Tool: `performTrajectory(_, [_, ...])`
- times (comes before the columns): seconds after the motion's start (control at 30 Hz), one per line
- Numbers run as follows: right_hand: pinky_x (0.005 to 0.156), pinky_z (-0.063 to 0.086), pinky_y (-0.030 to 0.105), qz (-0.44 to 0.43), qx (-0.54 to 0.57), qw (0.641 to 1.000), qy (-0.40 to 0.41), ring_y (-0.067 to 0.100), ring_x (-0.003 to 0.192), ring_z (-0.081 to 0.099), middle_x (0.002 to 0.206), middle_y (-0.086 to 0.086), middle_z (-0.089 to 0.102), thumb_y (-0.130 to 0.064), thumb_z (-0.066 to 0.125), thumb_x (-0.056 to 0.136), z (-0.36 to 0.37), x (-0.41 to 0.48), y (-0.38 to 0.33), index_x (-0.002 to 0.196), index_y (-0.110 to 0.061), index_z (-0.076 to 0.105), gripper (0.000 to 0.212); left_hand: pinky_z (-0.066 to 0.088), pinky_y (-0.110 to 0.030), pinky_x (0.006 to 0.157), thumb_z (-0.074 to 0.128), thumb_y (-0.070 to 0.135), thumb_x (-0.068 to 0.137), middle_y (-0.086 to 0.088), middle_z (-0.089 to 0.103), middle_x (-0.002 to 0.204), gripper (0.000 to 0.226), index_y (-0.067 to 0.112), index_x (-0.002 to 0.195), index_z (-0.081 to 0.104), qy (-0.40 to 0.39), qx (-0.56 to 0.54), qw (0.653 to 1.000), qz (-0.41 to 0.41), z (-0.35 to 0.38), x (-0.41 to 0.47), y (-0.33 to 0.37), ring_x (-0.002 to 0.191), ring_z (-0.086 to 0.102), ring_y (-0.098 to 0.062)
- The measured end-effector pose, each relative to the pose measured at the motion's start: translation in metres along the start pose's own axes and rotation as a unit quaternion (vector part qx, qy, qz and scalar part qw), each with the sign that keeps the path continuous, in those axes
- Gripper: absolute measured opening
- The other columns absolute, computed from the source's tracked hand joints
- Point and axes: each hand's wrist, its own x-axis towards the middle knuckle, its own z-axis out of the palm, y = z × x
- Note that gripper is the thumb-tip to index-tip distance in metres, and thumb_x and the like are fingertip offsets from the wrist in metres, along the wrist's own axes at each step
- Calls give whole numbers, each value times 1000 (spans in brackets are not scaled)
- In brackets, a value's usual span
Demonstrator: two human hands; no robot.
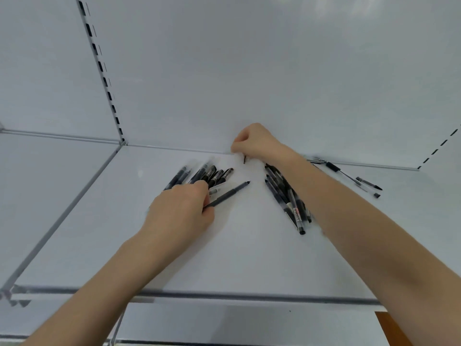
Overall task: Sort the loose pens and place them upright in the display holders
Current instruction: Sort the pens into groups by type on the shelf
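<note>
Loose dark pens lie flat on a white shelf [224,258]. My left hand [182,211] pinches one slim dark pen [230,193] that points up and right, beside a fanned group of black pens [212,174]. My right hand [249,142] is curled near the shelf's back edge, fingers closed on a small dark pen tip [244,159], mostly hidden. A second pile of pens [287,198] lies partly under my right forearm. No display holder is in view.
A few more pens [354,178] lie at the back right. A white back panel with slotted uprights [104,78] rises behind the shelf. A rail [224,295] runs along the shelf's front edge, and a divider rail [62,216] bounds its left side.
</note>
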Motion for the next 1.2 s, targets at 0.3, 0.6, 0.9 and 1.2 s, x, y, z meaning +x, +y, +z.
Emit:
performTrajectory(0.3, [54,51,16,9,417,904,95,10,60,63,78,6,63,-7,63,85,-63,-75,20,86,-10,55,9,39,-5,63,60,16,84,18,58,65,13,22,92,68,67,-236,969,33,0,0,7,69,58,-1])
performTrajectory(0.6, [62,55,17,-14,463,882,88,16,69,68,74,4,68,-6,59,87,-62,-121,21,92,-8,54,7,40,-1,66,62,12,83,16,63,68,34,43,72,53,46,-296,950,86,1,-4,22,80,57,3])
performTrajectory(0.9, [64,56,18,-6,463,882,87,16,70,68,85,10,68,-7,58,88,-60,-132,21,99,-6,51,14,40,-1,67,61,13,83,12,64,73,34,44,73,52,39,-302,947,98,2,-8,21,83,55,3])
performTrajectory(1.2, [68,50,18,-75,237,968,43,5,68,54,71,-9,54,-11,52,92,-72,-141,32,100,-30,63,24,38,0,59,61,14,83,39,59,75,30,42,75,56,58,-307,946,83,-7,-8,7,70,56,8])
